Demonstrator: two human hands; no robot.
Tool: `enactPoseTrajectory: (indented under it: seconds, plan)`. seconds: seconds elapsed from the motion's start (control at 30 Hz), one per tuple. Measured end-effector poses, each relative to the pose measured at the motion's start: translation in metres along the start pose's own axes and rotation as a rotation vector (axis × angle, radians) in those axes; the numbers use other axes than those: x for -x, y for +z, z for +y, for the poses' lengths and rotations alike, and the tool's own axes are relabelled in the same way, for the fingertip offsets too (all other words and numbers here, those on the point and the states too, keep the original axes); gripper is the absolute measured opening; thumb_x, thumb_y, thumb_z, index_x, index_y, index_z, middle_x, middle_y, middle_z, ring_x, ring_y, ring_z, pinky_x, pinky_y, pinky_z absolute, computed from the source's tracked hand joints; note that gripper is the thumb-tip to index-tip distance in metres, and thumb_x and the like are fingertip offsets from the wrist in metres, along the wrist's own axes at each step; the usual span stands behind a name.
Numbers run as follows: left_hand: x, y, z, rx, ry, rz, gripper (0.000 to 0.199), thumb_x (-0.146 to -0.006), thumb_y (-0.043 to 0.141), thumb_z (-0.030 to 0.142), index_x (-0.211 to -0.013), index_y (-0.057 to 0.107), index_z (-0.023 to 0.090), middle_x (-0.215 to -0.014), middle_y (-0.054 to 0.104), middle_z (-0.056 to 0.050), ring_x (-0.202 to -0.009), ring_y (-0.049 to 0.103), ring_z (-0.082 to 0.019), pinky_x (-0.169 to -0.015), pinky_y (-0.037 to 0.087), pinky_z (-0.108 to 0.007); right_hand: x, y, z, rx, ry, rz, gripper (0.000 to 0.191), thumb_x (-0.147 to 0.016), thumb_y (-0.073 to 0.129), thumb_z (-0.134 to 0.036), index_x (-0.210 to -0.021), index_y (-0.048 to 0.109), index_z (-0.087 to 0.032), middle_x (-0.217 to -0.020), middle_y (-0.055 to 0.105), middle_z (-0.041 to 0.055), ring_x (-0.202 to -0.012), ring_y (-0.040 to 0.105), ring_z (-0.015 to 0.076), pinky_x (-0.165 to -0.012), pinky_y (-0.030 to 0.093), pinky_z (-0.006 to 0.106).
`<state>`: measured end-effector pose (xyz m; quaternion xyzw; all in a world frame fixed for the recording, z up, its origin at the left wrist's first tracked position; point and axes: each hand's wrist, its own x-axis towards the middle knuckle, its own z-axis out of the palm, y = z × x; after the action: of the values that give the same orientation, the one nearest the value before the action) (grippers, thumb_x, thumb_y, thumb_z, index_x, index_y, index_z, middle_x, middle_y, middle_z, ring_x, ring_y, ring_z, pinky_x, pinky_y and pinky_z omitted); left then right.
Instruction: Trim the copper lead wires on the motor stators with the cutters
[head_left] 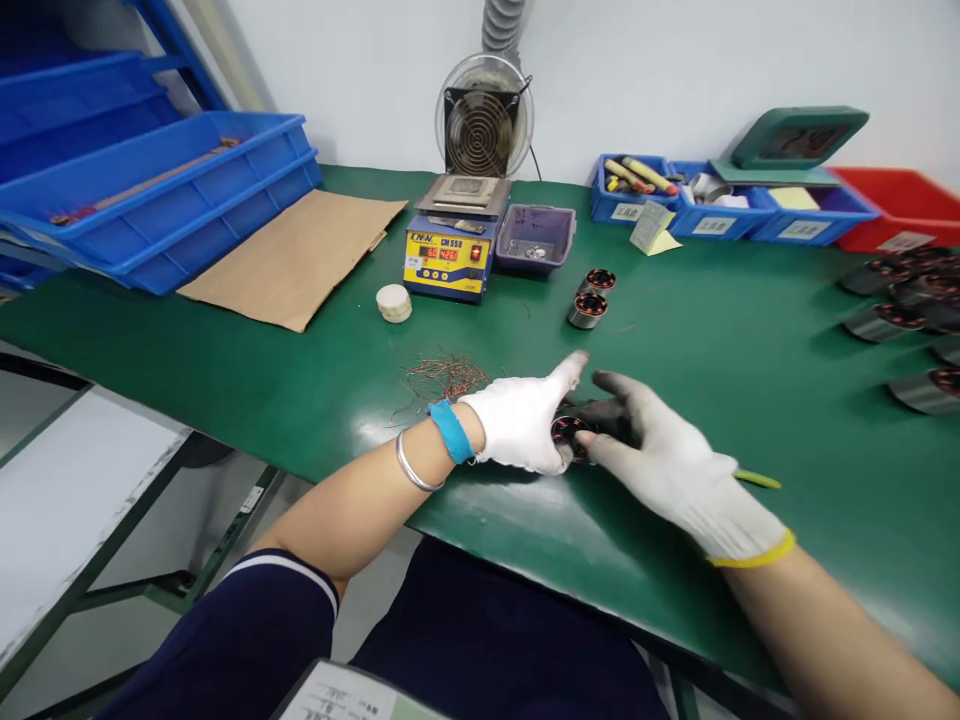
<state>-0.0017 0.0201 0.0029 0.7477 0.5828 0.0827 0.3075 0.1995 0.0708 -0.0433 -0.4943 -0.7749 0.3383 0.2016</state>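
A small motor stator (568, 436), a steel ring with copper windings, is between my two white-gloved hands near the table's front edge. My left hand (529, 420) curves around its left side, one finger stretched out above it. My right hand (649, 440) has its thumb on the stator's right edge; its other fingers, dark at the tips, bend behind it and are partly hidden. Copper wire clippings (446, 376) lie in a loose heap beyond my left wrist. Farther back two more stators (588, 309) stand close together. A thin yellow-green handle (759, 479) shows beside my right wrist.
Behind stand a yellow-blue solder pot unit (448, 262), a fan (478, 130), and a purple tray (535, 240). Blue bins (716, 222) and a red bin (900, 215) line the wall. Several stators (885, 322) stand right. Cardboard (300, 260) and blue crates (225, 200) lie left.
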Motion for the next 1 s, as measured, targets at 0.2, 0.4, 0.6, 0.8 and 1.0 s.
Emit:
enactPoseTrajectory:
  seconds: [0.2,0.4,0.6,0.8,1.0]
  plan:
    - [-0.007,0.009,-0.001,0.127,0.023,-0.040,0.134,-0.071,0.080,0.040,-0.165,-0.013,0.020,-0.134,0.069,-0.010,-0.117,0.069,-0.033,-0.096,0.055,-0.039,0.010,0.008,-0.010,-0.115,-0.022,0.097,0.049,-0.084,0.059,-0.030,-0.133,0.061,-0.022,-0.096,0.076,0.0077,-0.092,0.075,0.0269,-0.087,0.062,0.046]
    - [-0.020,0.019,-0.003,0.139,-0.037,0.087,0.120,-0.077,0.075,0.028,-0.166,-0.006,0.023,-0.125,0.074,-0.005,-0.115,0.071,-0.030,-0.100,0.054,-0.040,0.043,-0.001,-0.026,0.241,-0.889,0.096,0.029,-0.093,0.049,-0.010,-0.112,0.067,-0.022,-0.096,0.077,0.0083,-0.093,0.074,0.0250,-0.096,0.059,0.047]
    - [-0.022,0.021,-0.009,0.154,-0.026,0.119,0.123,-0.077,0.079,0.038,-0.166,-0.004,0.022,-0.125,0.074,-0.006,-0.115,0.071,-0.030,-0.099,0.055,-0.040,0.033,-0.022,-0.017,0.204,-0.596,0.191,0.028,-0.096,0.056,-0.030,-0.121,0.064,-0.025,-0.112,0.077,0.0089,-0.097,0.074,0.0268,-0.083,0.061,0.043]
    - [-0.020,0.022,-0.005,0.117,-0.036,0.120,0.122,-0.077,0.079,0.039,-0.166,-0.003,0.021,-0.127,0.073,-0.006,-0.117,0.070,-0.032,-0.096,0.055,-0.040,0.003,-0.030,0.003,0.310,-0.021,0.012,0.047,-0.083,0.058,-0.052,-0.120,0.073,-0.028,-0.122,0.075,0.0103,-0.102,0.071,0.0374,-0.075,0.056,0.048]
    - [-0.022,0.023,-0.003,0.080,0.005,0.116,0.115,-0.076,0.073,0.030,-0.166,0.002,0.020,-0.127,0.073,-0.003,-0.118,0.069,-0.032,-0.099,0.054,-0.042,-0.006,-0.015,-0.004,0.270,0.040,-0.062,0.034,-0.089,0.048,-0.041,-0.097,0.076,-0.024,-0.095,0.078,0.0080,-0.082,0.070,0.0271,-0.064,0.048,0.036]
